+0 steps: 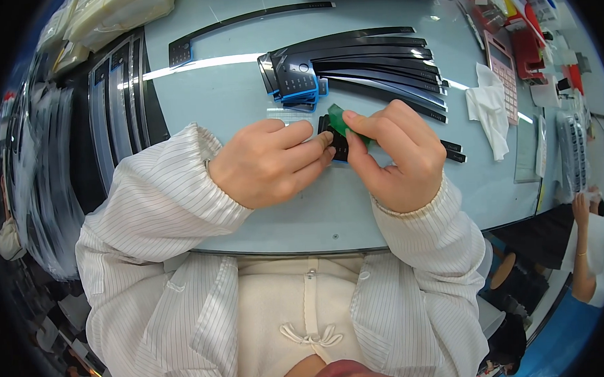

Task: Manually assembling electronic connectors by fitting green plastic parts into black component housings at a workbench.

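A long black strip lies across the pale blue table (230, 97), its near end (338, 145) under my fingers and its far end (454, 151) poking out to the right. My left hand (270, 163) presses down on that near end with its fingertips. Between thumb and fingers, my right hand (395, 154) pinches a small green tab (340, 119) just above the strip's end. Both sleeves are white with thin stripes.
A fanned stack of black curved strips with blue film ends (350, 62) lies behind my hands. One single strip (241, 23) lies further back. Black trays (119, 102) stand at left, a white cloth (488, 109) and a pink calculator (502, 68) at right. Another person (591, 243) sits lower right.
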`<state>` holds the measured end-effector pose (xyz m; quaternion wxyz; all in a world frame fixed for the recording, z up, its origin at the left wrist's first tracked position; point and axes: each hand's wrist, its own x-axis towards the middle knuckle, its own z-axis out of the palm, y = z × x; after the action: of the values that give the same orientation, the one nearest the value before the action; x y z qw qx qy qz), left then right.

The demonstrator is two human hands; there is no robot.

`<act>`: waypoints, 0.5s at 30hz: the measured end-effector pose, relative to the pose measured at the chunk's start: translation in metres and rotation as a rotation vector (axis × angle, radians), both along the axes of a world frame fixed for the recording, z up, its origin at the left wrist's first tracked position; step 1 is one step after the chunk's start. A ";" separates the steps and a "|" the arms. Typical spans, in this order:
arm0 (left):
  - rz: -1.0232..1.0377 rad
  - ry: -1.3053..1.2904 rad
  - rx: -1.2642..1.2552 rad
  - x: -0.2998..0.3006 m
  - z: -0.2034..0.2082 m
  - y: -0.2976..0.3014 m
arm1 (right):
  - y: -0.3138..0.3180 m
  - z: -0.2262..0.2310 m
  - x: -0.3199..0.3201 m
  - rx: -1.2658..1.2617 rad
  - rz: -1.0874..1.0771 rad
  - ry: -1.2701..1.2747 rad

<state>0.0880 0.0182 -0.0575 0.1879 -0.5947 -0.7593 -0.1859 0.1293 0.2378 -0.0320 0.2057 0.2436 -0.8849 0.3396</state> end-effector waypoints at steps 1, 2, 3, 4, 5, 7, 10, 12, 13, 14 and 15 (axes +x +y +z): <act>0.005 -0.008 -0.003 0.000 -0.001 0.000 | 0.001 0.001 0.000 0.012 0.000 -0.011; 0.007 -0.008 -0.003 0.000 -0.002 0.000 | 0.000 0.000 0.000 0.012 0.002 -0.011; 0.005 0.000 0.000 0.000 -0.002 0.000 | -0.001 0.000 0.000 -0.006 -0.011 0.003; 0.003 0.008 0.003 0.000 -0.002 0.000 | -0.002 -0.001 0.000 -0.023 -0.024 0.017; 0.003 0.007 0.002 0.000 -0.002 0.000 | -0.003 -0.003 -0.001 -0.024 -0.024 0.016; -0.001 0.004 0.001 -0.001 0.000 0.000 | -0.003 -0.006 -0.004 -0.045 -0.032 0.058; 0.000 0.014 -0.010 -0.002 0.001 0.000 | -0.001 -0.004 -0.002 -0.017 -0.032 0.000; 0.000 0.008 -0.007 -0.001 -0.001 0.000 | 0.000 -0.001 0.000 -0.004 -0.021 0.002; -0.001 0.001 -0.003 -0.001 -0.002 0.000 | 0.001 0.000 0.000 0.011 -0.013 0.004; 0.000 0.002 -0.004 -0.002 -0.002 0.000 | 0.000 0.000 -0.001 0.010 -0.012 0.005; -0.004 0.004 -0.008 -0.002 -0.001 0.000 | 0.000 0.001 0.000 -0.002 -0.013 0.000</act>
<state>0.0863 0.0177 -0.0587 0.1867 -0.5972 -0.7585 -0.1823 0.1291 0.2382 -0.0314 0.2078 0.2378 -0.8862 0.3391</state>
